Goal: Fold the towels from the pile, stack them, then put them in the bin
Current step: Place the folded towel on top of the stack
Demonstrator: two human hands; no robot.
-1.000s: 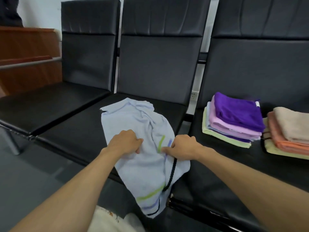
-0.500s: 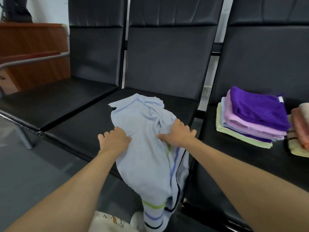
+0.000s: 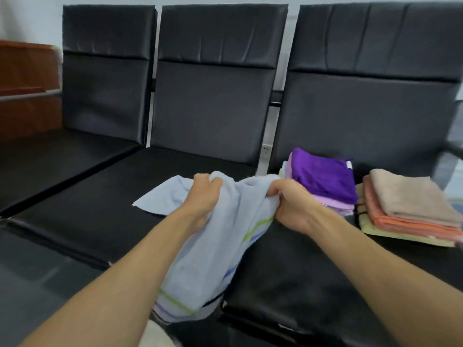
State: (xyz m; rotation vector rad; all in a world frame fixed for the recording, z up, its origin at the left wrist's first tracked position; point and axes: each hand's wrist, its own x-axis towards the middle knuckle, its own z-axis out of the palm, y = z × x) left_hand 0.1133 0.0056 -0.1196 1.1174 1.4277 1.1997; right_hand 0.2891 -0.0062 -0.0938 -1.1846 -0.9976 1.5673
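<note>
Hands: both grip one blue towel, raised a little above the middle seat
Left hand: fingers curled over a bunched fold at the towel's upper edge, clutching it
Right hand: fingers and thumb pinch the same edge just to the right, near the other hand but apart from it
Towel: pale blue with green, blue and dark stripes near its lower end (the stripes are blurred); one corner lies flat on the seat left of the hands, the rest hangs over the seat's front edge between the forearms
Seat: black and padded, the middle one of three in a row
First stack: folded towels on the right seat, just behind the right hand; purple on top, lilac and paler ones below
Second stack: further right on that seat; beige on top, orange beneath, pale yellow at the bottom; whether it touches the first I cannot tell
Wooden counter: far left, beside the left chair
</note>
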